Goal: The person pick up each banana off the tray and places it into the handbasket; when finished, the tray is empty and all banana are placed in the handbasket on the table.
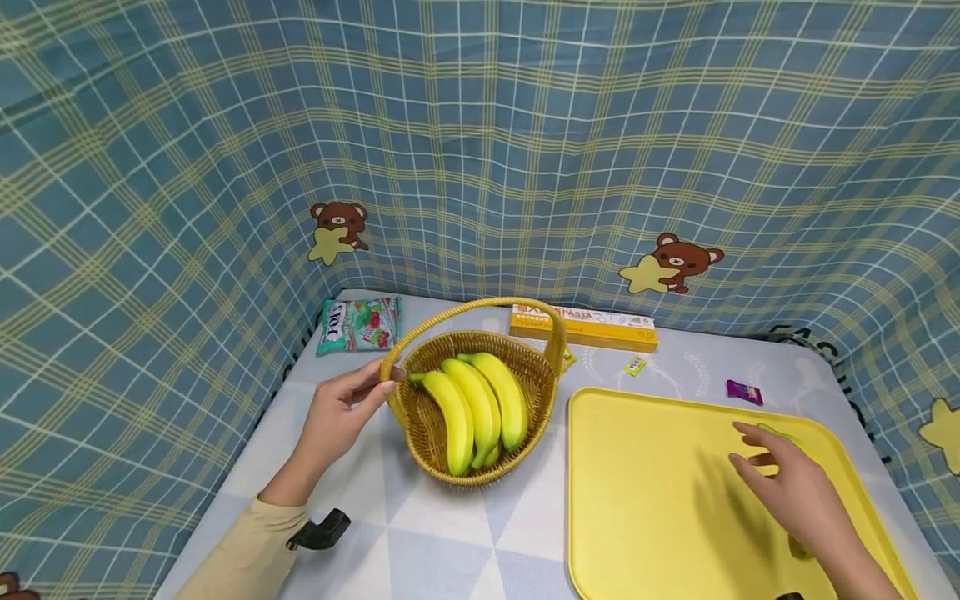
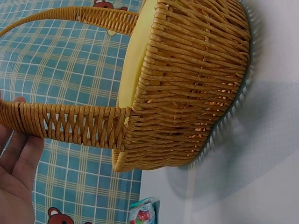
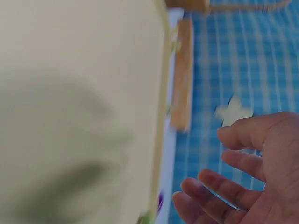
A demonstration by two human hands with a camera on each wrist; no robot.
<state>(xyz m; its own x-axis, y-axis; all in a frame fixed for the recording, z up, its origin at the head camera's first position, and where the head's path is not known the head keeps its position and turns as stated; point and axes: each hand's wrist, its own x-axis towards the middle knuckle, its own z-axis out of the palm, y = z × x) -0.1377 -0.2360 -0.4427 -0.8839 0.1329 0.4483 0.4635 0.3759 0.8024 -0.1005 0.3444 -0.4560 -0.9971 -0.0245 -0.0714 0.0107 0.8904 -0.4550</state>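
A woven wicker basket point(image 1: 420, 433) with a tall arched handle point(image 2: 84, 123) stands left of the tray. Several yellow bananas point(image 1: 491, 400) lie inside it. My left hand point(image 1: 337, 412) grips the left side of the handle between thumb and fingers; the left wrist view shows this hand's fingers point(image 2: 25, 158) behind the handle. Over the right part of a yellow tray point(image 1: 637, 500), my right hand point(image 1: 795, 492) hovers with fingers spread and relaxed, holding nothing. Beneath it something yellow-green point(image 1: 801, 547) shows on the tray, mostly hidden by the hand and wrist.
A green candy bag point(image 1: 360, 325) lies at the back left. Behind the basket is a pasta box point(image 1: 585, 327). Near the tray's far edge are a small yellow packet point(image 1: 635, 365) and a purple one point(image 1: 744, 392). Checked cloth point(image 1: 480, 167) hangs around the table.
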